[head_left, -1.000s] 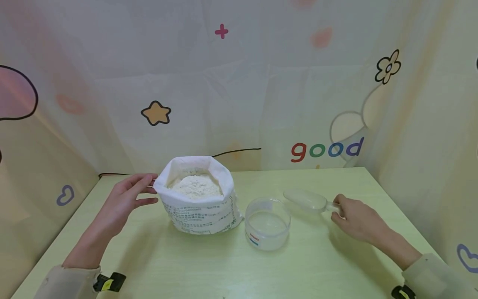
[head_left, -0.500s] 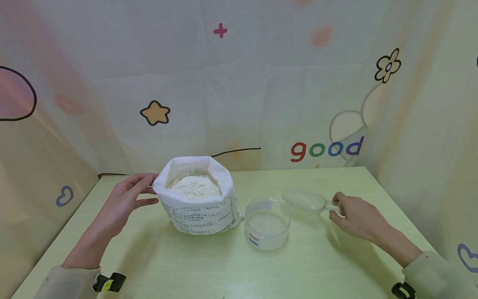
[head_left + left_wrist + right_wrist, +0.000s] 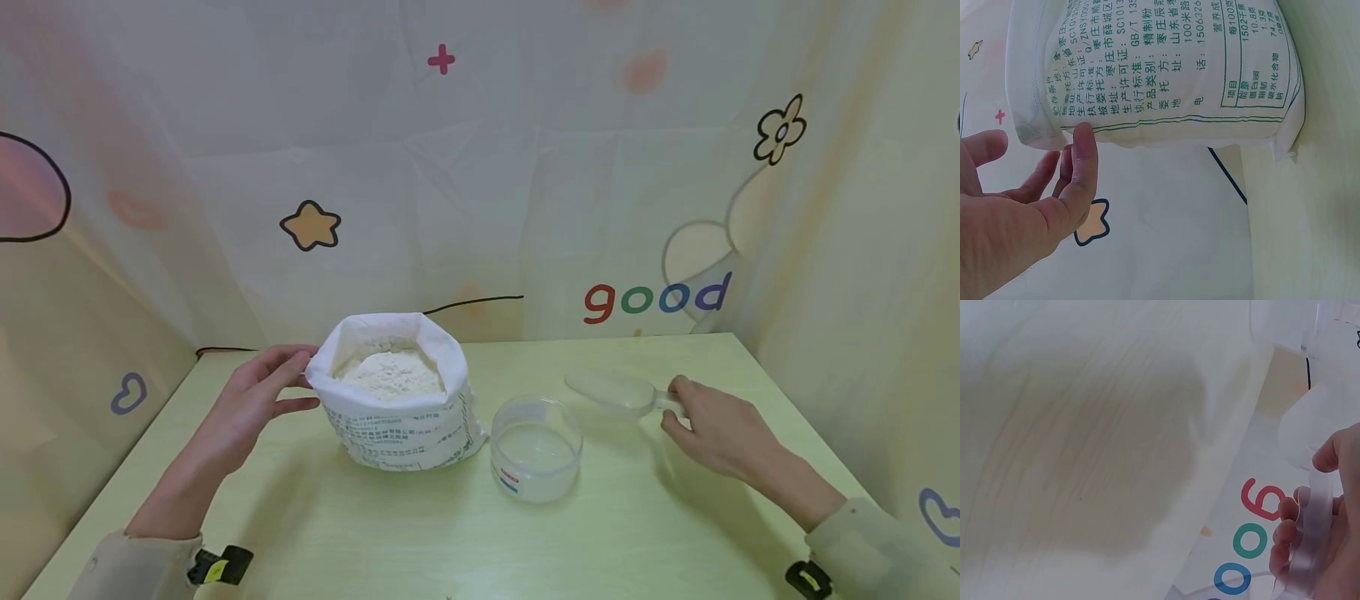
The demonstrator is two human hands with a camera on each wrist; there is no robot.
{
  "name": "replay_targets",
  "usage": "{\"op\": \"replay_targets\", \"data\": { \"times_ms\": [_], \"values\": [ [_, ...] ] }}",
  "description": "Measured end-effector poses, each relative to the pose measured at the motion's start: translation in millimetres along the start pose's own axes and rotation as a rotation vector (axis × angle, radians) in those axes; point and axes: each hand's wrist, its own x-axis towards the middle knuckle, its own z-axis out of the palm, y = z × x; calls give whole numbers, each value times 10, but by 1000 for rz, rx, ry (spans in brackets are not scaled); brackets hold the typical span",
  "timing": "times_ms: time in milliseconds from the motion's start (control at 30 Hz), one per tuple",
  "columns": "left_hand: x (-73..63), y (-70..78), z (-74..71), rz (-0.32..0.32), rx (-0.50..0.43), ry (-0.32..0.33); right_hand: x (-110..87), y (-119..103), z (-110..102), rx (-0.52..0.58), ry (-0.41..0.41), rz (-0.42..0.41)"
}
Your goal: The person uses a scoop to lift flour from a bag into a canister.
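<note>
A white bag of flour [image 3: 408, 429] with green printing stands on the table, its rim folded out and white flour [image 3: 393, 374] heaped inside. At the bag's left side is my left hand [image 3: 251, 398]; in the left wrist view a fingertip [image 3: 1084, 132] touches the printed bag, and the fingers are loosely bent without gripping it. My right hand [image 3: 723, 429] holds a clear plastic scoop [image 3: 615, 395] by its handle, with fingers and thumb curled round it in the right wrist view. The scoop's bowl points left, above the table. Between bag and scoop sits a clear round container [image 3: 536, 479].
The pale green table [image 3: 450, 542] carries the bag and container. A patterned cloth [image 3: 480, 192] rises behind the table and along both sides. Black straps [image 3: 221, 567] with small devices sit at both wrists.
My right hand has lifted the scoop slightly and shifted it a little left. The left hand, the bag and the container stay where they were.
</note>
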Motion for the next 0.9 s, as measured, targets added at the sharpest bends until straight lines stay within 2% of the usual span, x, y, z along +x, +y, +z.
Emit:
{"op": "replay_targets", "data": {
  "times_ms": [600,900],
  "values": [
    [41,26,15,-35,43,31,111,-84,-202,-25,-9,-18],
    [59,58,4,-75,72,21,173,-174,-336,-35,32,-73]
  ]
}}
